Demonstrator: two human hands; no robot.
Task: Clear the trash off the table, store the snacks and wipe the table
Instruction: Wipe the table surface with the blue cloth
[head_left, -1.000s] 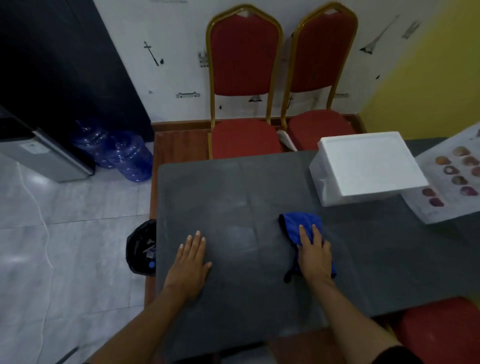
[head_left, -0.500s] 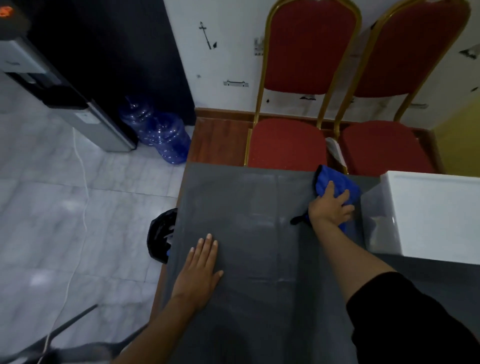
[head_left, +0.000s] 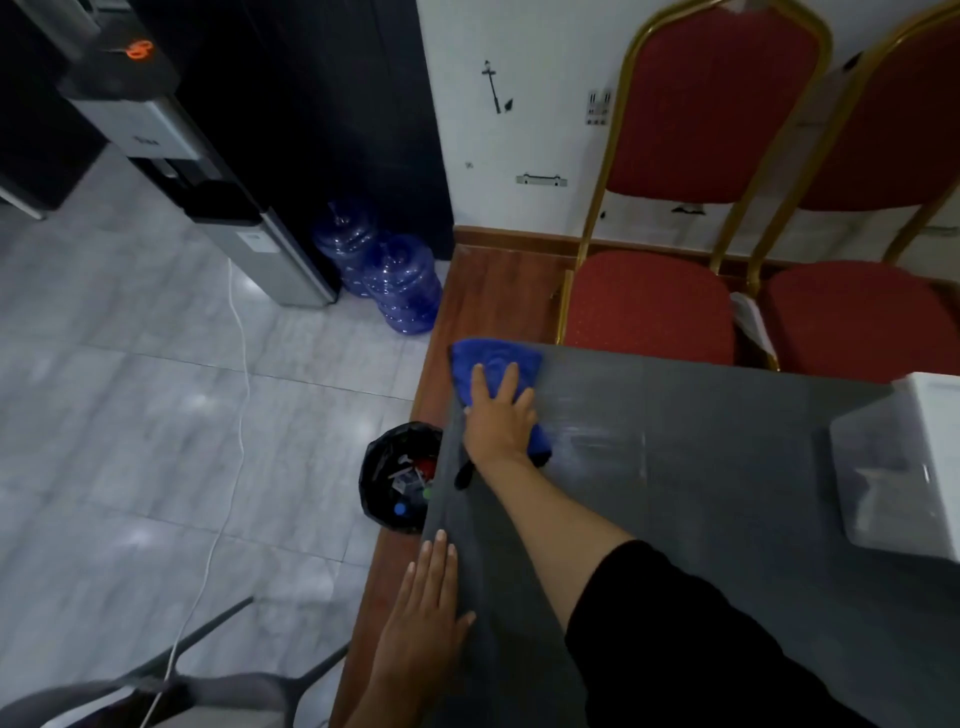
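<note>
The dark grey table (head_left: 701, 467) fills the right half of the view. A blue cloth (head_left: 491, 361) lies at its far left corner. My right hand (head_left: 500, 418) presses flat on the cloth, fingers spread over it. My left hand (head_left: 423, 623) lies flat with fingers together on the table's near left edge and holds nothing. A black-lined trash bin (head_left: 400, 480) with wrappers and scraps inside stands on the floor just left of the table. A white foam box (head_left: 904, 467) sits on the table at the right.
Two red chairs with gold frames (head_left: 675, 182) stand against the wall behind the table. Two blue water jugs (head_left: 384, 270) and a water dispenser (head_left: 171, 161) are at the left. A white cable (head_left: 236, 415) runs across the tiled floor. A grey chair (head_left: 156, 696) is at the bottom left.
My right hand has slid the blue cloth from beside the foam box leftward to the far left corner. My view has swung left. My left hand stays flat near the left edge.
</note>
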